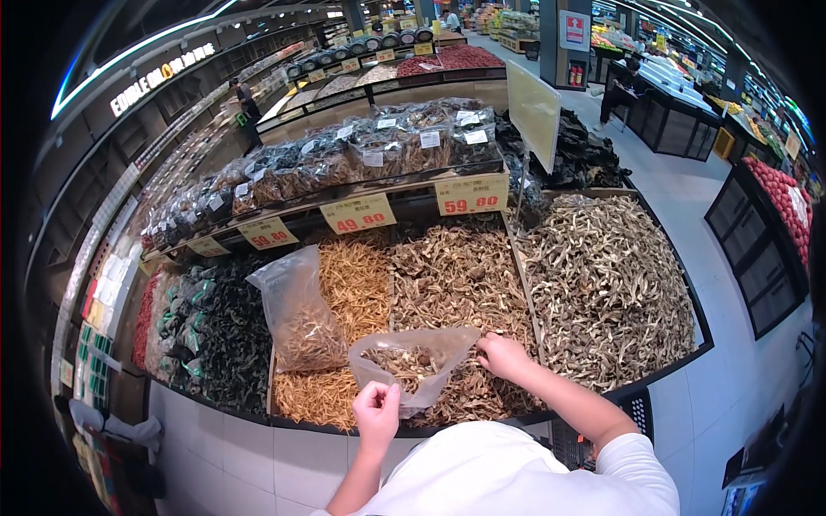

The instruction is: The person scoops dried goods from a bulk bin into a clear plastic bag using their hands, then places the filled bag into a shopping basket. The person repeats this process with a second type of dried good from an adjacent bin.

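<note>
A translucent plastic bag [429, 380] is spread open above a bin of brown dried mushrooms [452, 277], with mushroom pieces visible inside its mouth. My left hand [377, 413] pinches the bag's near left rim between thumb and fingers. At its far right corner, my right hand [503, 356] grips the rim; the fingertips are partly hidden. Just left of this bag, a second clear plastic bag [303, 322], partly filled with dried strips, rests on golden dried strands [355, 277].
Paler dried mushrooms [600, 290] fill the right-hand bin, and dark dried fungus [226, 322] lies left. A shelf of wrapped packages [361, 148] with price cards runs behind. A sign board [534, 113] rises at the back. A black basket [571, 445] sits beside my body. People stand farther off.
</note>
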A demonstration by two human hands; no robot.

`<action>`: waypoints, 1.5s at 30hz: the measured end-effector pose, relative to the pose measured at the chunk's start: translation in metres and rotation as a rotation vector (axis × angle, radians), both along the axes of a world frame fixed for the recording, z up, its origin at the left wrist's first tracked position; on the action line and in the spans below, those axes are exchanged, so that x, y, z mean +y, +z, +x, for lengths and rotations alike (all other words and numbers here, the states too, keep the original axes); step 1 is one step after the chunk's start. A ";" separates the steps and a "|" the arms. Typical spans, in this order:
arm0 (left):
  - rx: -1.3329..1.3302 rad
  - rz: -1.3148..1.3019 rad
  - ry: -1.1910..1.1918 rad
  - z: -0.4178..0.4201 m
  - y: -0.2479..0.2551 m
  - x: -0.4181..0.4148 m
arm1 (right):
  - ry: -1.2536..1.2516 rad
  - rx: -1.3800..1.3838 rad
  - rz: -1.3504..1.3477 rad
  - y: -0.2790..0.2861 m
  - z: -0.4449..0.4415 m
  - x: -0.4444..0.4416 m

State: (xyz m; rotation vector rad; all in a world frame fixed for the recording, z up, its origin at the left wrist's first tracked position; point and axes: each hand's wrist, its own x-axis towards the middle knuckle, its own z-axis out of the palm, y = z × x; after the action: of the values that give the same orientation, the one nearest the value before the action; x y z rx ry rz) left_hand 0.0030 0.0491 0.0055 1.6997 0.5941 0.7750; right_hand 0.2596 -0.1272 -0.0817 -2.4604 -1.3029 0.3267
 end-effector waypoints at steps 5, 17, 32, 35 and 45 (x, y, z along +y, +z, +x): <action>0.011 0.000 -0.008 -0.002 -0.004 0.007 | -0.055 0.004 0.093 -0.023 0.000 0.006; -0.036 -0.016 -0.039 -0.002 -0.008 0.001 | -0.491 0.323 0.619 0.004 -0.038 -0.028; -0.030 0.136 -0.172 0.005 -0.012 -0.014 | 0.039 0.207 0.676 0.150 -0.084 -0.004; -0.031 0.115 -0.179 0.002 -0.015 -0.013 | -0.119 0.191 0.739 0.141 -0.065 -0.015; -0.032 0.131 -0.209 0.004 -0.011 -0.014 | -0.349 0.019 0.296 0.030 -0.022 -0.053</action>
State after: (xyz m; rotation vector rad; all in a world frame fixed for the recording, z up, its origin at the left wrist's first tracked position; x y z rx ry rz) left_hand 0.0066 0.0356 -0.0055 1.8325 0.3429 0.7015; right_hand 0.2377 -0.1806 -0.0520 -2.3609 -0.8221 0.0625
